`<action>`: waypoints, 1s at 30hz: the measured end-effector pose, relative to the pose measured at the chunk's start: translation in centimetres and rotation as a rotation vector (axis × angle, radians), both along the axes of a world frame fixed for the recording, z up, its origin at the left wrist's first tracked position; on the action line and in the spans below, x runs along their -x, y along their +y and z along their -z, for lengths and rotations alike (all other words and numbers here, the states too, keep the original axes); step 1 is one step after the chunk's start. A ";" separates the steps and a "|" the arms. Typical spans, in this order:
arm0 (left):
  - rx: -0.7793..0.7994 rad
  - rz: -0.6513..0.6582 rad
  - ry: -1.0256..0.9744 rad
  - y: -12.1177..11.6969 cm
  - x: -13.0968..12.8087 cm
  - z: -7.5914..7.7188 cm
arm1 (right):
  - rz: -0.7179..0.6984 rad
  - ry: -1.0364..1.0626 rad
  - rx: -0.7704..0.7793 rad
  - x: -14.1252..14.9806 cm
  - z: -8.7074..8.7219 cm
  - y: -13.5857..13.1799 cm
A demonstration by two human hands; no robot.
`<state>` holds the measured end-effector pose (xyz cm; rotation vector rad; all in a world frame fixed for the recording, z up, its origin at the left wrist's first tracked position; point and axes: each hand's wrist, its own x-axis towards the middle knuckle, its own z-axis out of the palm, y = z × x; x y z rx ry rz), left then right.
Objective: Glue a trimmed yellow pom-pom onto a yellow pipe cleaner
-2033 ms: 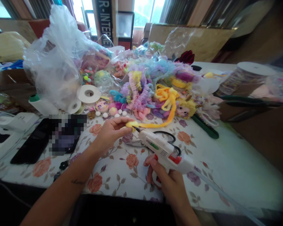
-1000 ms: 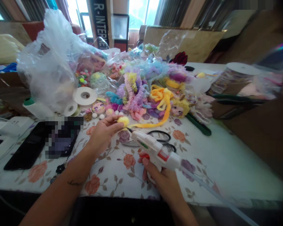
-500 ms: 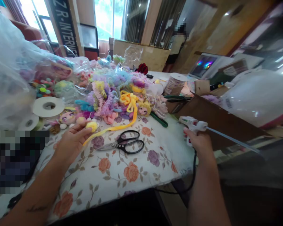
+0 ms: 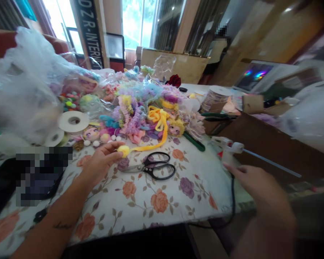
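My left hand (image 4: pixel 104 162) pinches a fluffy yellow pom-pom (image 4: pixel 123 151) between thumb and fingers above the flowered tablecloth. A yellow ribbon (image 4: pixel 151 146) runs from beside the pom-pom back to a loose bundle on the pile. Black-handled scissors (image 4: pixel 151 167) lie just right of the pom-pom, blades toward my left hand. At the table's right edge is a white glue gun (image 4: pixel 229 146) with a long glue stick (image 4: pixel 270 163) out of its back. My right hand (image 4: pixel 251 178) is behind its handle, slightly blurred, fingers loosened and a fingertip close to the handle.
A heap of pastel trims and doll heads (image 4: pixel 140 97) covers the table's back. White ribbon rolls (image 4: pixel 73 122) and a plastic bag (image 4: pixel 24 93) are at left. A brown carton (image 4: pixel 275 144) stands at right; a black cord (image 4: pixel 233 201) hangs from the glue gun. Someone stands far back.
My right hand has loosened from the glue gun's handle and drawn back to the right. My left hand still pinches the pom-pom, now nearer the scissors. The view has swung left.
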<state>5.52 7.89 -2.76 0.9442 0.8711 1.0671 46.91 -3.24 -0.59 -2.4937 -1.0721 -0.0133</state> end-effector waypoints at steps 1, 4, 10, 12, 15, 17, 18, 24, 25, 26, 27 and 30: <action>0.007 0.021 -0.007 -0.1 -0.1 -0.1 | -0.042 -0.017 0.034 1.4 -0.7 -0.4; 0.012 0.122 -0.025 -0.4 -0.1 -0.4 | -0.544 0.135 -0.145 7.5 -2.4 0.2; 0.001 0.279 -0.084 -0.7 0.1 -0.7 | -1.267 0.303 -0.319 19.5 -2.3 6.5; -0.007 0.293 -0.106 -0.8 0.2 -0.7 | -1.322 0.278 -0.341 21.1 -1.2 7.7; 0.000 0.299 -0.121 -0.8 0.0 -0.6 | -1.332 0.256 -0.446 22.0 0.7 8.0; 0.011 0.302 -0.129 -1.0 -0.2 -0.5 | -1.290 0.248 -0.538 22.2 1.8 7.7; 0.013 0.302 -0.135 -1.1 -0.4 -0.5 | -1.269 0.241 -0.576 22.3 2.3 7.6; 0.019 0.301 -0.135 -1.4 -0.9 -0.3 | -1.222 0.218 -0.652 22.3 3.3 7.4; 0.023 0.309 -0.128 -1.4 -0.9 -0.2 | -1.221 0.215 -0.654 22.3 3.3 7.4; 0.023 0.317 -0.118 -1.4 -1.0 -0.2 | -1.220 0.209 -0.659 22.2 3.2 7.4; 0.014 0.317 -0.105 -1.4 -1.0 -0.2 | -1.219 0.199 -0.662 22.2 3.2 7.4; -0.052 0.239 -0.022 -1.4 -1.0 -0.2 | -1.206 0.178 -0.662 21.9 3.2 7.5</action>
